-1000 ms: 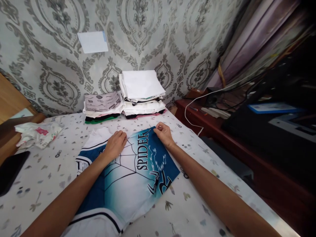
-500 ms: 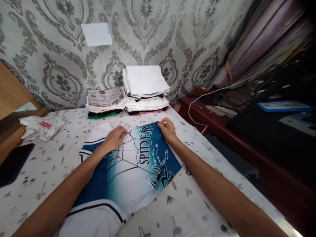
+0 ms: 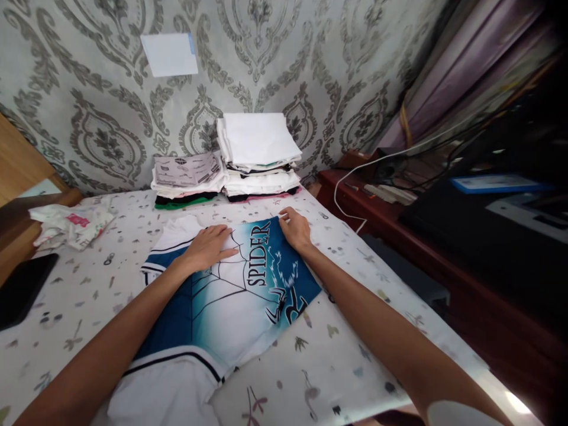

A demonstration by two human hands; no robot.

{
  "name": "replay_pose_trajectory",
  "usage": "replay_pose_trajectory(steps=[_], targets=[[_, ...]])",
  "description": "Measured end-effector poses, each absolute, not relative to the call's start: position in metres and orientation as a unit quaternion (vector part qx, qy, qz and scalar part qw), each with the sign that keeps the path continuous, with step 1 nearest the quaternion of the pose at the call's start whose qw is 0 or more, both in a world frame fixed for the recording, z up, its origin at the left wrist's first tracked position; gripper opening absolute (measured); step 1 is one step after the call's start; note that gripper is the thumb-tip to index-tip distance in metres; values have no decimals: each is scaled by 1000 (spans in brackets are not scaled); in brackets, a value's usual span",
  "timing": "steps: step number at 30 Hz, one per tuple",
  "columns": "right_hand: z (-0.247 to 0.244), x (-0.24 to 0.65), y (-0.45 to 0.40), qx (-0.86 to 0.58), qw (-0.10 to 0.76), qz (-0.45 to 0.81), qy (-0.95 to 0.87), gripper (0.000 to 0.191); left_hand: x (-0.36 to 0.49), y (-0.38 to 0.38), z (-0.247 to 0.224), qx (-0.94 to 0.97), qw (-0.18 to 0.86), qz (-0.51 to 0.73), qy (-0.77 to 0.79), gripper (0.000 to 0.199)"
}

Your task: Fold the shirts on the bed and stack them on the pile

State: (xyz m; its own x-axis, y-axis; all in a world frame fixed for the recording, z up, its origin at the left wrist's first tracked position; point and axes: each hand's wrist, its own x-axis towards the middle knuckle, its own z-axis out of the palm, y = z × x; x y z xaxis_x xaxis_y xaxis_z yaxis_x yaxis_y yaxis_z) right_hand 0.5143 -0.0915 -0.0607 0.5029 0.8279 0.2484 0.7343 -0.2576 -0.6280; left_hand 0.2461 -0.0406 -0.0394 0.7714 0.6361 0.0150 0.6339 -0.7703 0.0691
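Observation:
A white and blue T-shirt lies partly folded on the bed, printed with a black web, a spider and the word "SPIDER". Flat on its web print rests my left hand, fingers stretched and thumb apart. My right hand is at the shirt's far right corner, its fingers curled on the blue edge; the fingertips are partly hidden. White sleeve parts show at the far left and near side of the shirt.
Folded clothes form two stacks, a lower left one and a taller right one, against the patterned wall. A crumpled printed bag and a black phone lie at left. A red-brown desk with a white cable borders the right.
My left hand has gone from pinched fingers to lying flat and spread on the shirt. My right hand stays at the far corner with its fingers lower. The view has shifted slightly.

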Motion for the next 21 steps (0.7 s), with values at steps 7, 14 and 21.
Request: replay_pose_trajectory(steps=[7, 14, 21], targets=[[-42, 503, -132, -685, 385, 61, -615, 21, 242, -40, -38, 945, 63, 7, 320, 57], [-18, 477, -243, -482, 162, 175, -843, 36, 234, -88, -25, 971, 81, 15, 226, 44], [-16, 508, -321, -532, 123, 185, -817, 19, 220, -161, -34, 977, 143, -13, 156, 55]])
